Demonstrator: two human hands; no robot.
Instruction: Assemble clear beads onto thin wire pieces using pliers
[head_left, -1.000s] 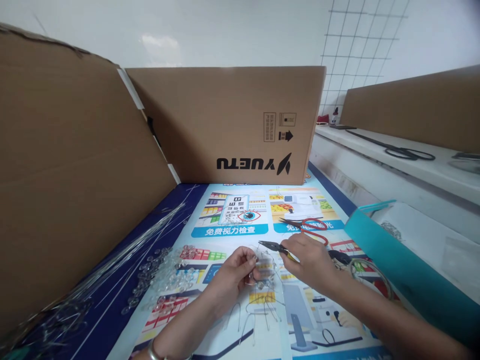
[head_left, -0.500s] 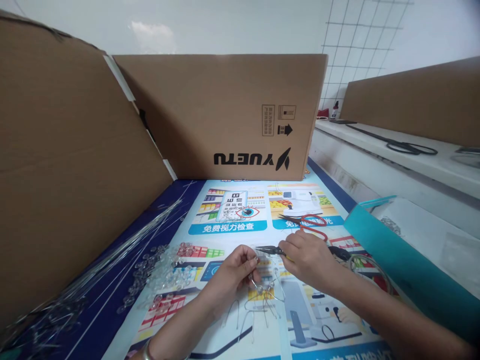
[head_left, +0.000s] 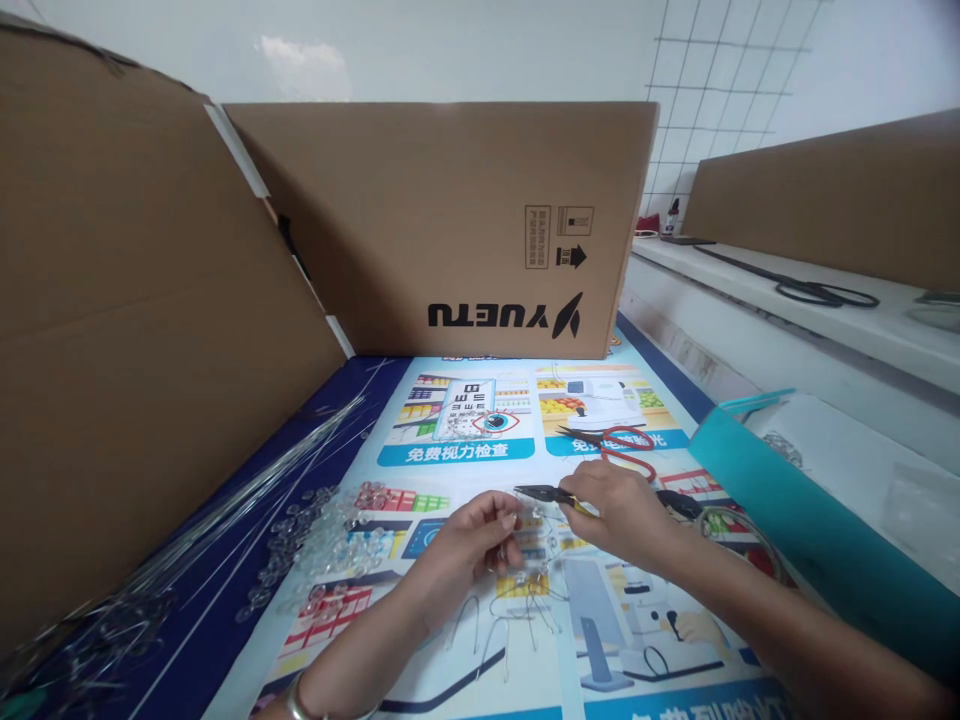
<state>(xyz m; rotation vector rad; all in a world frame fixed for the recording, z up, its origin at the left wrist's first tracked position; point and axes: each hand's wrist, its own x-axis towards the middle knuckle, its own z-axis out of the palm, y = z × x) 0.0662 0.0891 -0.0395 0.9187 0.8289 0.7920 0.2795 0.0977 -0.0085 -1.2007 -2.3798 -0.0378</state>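
Two big cardboard boxes [head_left: 450, 220] are walling in the far and left sides of the work surface, and a printed poster mat [head_left: 465, 430] is covering it. A teal box [head_left: 780, 520] is lying at the right edge, a bundle of long wires [head_left: 225, 510] is running along the left, and a heap of clear beads [head_left: 322, 540] is spreading just right of them. Red-handled scissors [head_left: 619, 445] are resting a little beyond the hands.

The left hand [head_left: 469, 550] is pinching a small piece of bent wire with clear beads [head_left: 525, 570] near the middle of the mat, fingers closed around it. The right hand [head_left: 626, 515] is wrapping shut around the handles of needle-nose pliers [head_left: 547, 494], whose tip is pointing left toward the left fingertips. I cannot tell whether the plier tips are biting the wire.

To do this bend well, it seems wise to be keeping the left pinch close to the plier tip, so the thin wire is turning only where intended, and to be rolling the wrist slowly so no bead is slipping off.
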